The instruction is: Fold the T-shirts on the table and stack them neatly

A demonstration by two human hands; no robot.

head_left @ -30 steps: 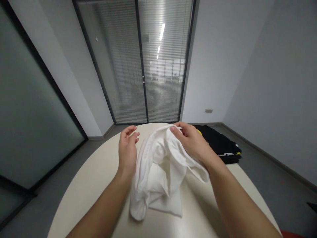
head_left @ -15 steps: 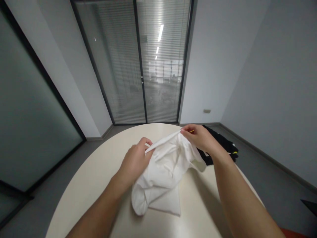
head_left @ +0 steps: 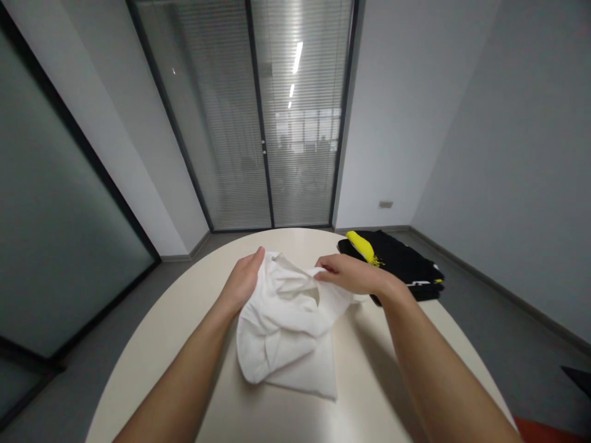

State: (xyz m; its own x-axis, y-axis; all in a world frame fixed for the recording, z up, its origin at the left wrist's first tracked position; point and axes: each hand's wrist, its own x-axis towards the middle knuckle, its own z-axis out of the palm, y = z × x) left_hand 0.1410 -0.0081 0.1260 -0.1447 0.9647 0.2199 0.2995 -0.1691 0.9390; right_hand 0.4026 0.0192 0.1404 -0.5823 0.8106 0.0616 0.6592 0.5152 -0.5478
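A soft white garment (head_left: 286, 323) lies bunched on the round table, its upper part crumpled and lifted, with a flat layer showing at its lower edge. My left hand (head_left: 244, 283) grips its far left side, thumb up along the edge and the other fingers hidden behind the fabric. On the opposite side, my right hand (head_left: 346, 272) pinches the far right part of the garment between thumb and fingers. Folds open into a hollow between both hands.
A stack of folded black clothing (head_left: 401, 261) with a yellow print sits at the table's right far edge. The pale round table (head_left: 170, 344) has grey floor around it. Glass doors with blinds (head_left: 300, 172) stand beyond.
My left hand has moved left and outward along the fabric. My right hand has come down and leftward, uncovering the yellow print. The taut upper edge has slackened into folds.
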